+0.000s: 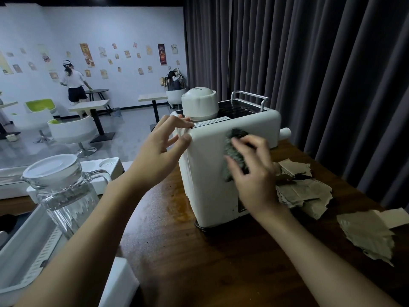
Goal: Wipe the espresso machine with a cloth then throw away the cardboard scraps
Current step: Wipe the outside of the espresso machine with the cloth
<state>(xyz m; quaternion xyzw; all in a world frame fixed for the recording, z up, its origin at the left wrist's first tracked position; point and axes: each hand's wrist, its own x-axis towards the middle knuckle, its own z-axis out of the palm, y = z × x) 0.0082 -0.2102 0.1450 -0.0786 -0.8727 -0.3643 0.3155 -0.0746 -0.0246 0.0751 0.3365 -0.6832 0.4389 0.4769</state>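
Note:
A white espresso machine (210, 173) stands on the dark wooden table (199, 262), with a white domed cap on top. My right hand (252, 176) presses a grey-green cloth (234, 149) flat against the machine's near side panel. My left hand (163, 149) steadies the machine's upper left corner, with its fingertips on the top edge and its thumb on the side. Torn cardboard scraps (305, 191) lie on the table to the right of the machine. A larger scrap (367, 233) lies nearer the right edge.
A glass pitcher (66, 191) with a white lid stands at the left beside white trays (24, 258). Dark curtains (309, 63) hang close behind the table. Café tables, chairs and two people are across the room at the left.

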